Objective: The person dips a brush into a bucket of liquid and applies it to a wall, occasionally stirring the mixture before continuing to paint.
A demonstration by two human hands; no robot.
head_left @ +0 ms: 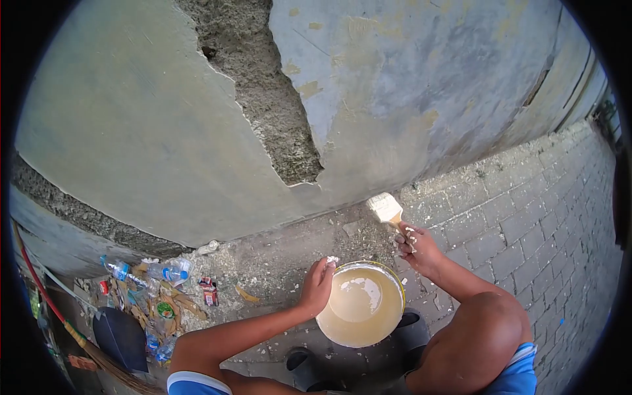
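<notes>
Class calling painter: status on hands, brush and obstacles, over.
Right hand gripping brush, bristles near wall's foot. Left hand at bucket's rim. Plastic bottles littered off left, away from brush. Over.

Plastic btls point(174, 271) amid litter point(135, 304), nr red pack point(209, 291); broom point(108, 362) nr brick point(82, 363).

Ref. bucket point(390, 317), standing on paving point(513, 243). Liquid point(349, 304) in bucket. Wall point(197, 131) ahead. Brush point(385, 207) ahead-right, in right hand point(418, 249). Left hand point(319, 286) at bucket's left rim. Plastic bottles point(174, 270) left; broom point(108, 361) farther left.
</notes>
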